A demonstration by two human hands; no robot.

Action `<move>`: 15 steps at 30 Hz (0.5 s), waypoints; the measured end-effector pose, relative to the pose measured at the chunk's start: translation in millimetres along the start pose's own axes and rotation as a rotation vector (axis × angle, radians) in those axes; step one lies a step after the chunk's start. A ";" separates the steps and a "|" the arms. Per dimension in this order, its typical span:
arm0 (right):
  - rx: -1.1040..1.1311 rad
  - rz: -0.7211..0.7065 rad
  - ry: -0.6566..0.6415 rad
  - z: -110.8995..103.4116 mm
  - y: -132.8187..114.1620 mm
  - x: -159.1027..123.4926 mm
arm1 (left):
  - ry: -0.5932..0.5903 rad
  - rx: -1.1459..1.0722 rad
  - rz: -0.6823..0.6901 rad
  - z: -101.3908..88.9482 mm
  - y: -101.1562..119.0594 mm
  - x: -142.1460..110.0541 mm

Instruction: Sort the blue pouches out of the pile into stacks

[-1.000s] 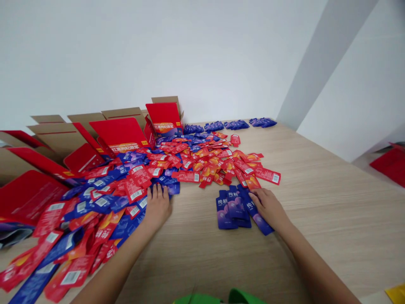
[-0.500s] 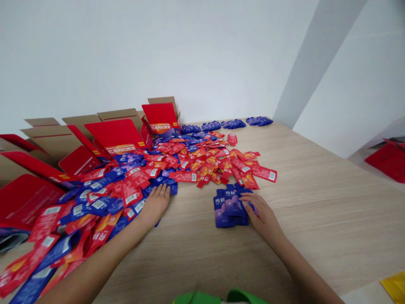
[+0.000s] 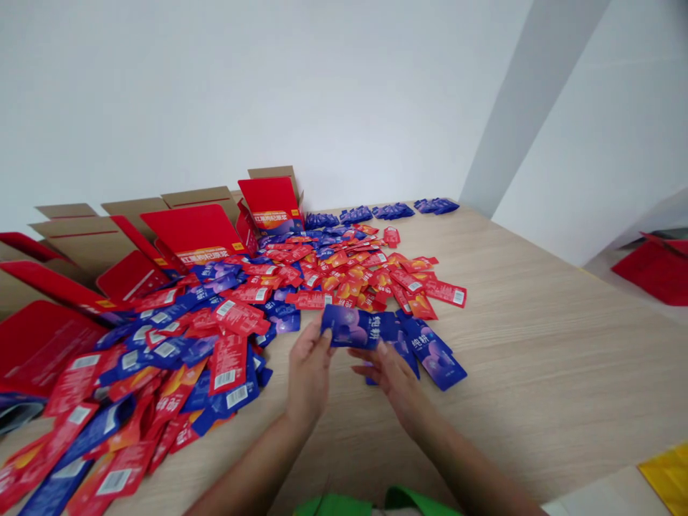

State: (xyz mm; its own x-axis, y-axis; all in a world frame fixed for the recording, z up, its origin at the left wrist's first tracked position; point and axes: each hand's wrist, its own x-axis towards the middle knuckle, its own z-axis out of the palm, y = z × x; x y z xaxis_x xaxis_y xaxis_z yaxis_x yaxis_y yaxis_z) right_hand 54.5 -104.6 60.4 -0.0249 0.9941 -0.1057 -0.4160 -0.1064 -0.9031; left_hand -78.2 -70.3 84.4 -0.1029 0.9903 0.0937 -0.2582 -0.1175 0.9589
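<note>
A blue-purple pouch [image 3: 350,327] with white lettering is held sideways above the table. My left hand [image 3: 310,362] pinches its left end between thumb and fingers. At the pouch's right end is my right hand [image 3: 391,373], its thumb against the edge and some fingers spread beneath. Just behind and to the right of that hand, several more blue pouches [image 3: 433,352] lie overlapping on the table. A large mixed heap of red pouches [image 3: 228,364] and blue pouches spreads to the left and beyond both hands.
Open red cartons [image 3: 188,229] with raised brown flaps line the left and back. Small blue pouch piles [image 3: 393,211] sit in a row along the back edge of the wooden table [image 3: 537,337]. A red object [image 3: 653,269] is at far right, a yellow one [image 3: 666,476] at lower right.
My left hand has left the heap and come right, now holding a blue pouch. My right hand has moved left from the small blue pile to meet it; that pile is spread wider.
</note>
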 end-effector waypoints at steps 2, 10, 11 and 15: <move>0.191 -0.031 0.200 -4.2 -2.6 5.4 | -0.098 0.026 -0.109 9.5 -10.5 -18.3; 0.114 -0.017 0.370 -30.1 4.3 1.9 | -0.521 0.458 -0.509 11.1 -40.7 -58.2; 0.129 -0.011 0.384 -30.7 7.4 1.7 | -0.535 0.505 -0.500 12.1 -42.6 -60.1; 0.059 -0.031 0.412 -39.4 8.7 8.7 | -0.750 0.728 -0.407 16.5 -40.2 -63.6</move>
State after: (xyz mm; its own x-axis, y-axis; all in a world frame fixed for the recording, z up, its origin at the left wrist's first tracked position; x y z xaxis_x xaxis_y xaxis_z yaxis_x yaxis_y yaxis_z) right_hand 86.6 -97.8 35.2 0.3491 0.9040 -0.2469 -0.4626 -0.0629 -0.8843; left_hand -45.4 -127.3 44.3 0.5297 0.7681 -0.3599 0.5073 0.0532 0.8601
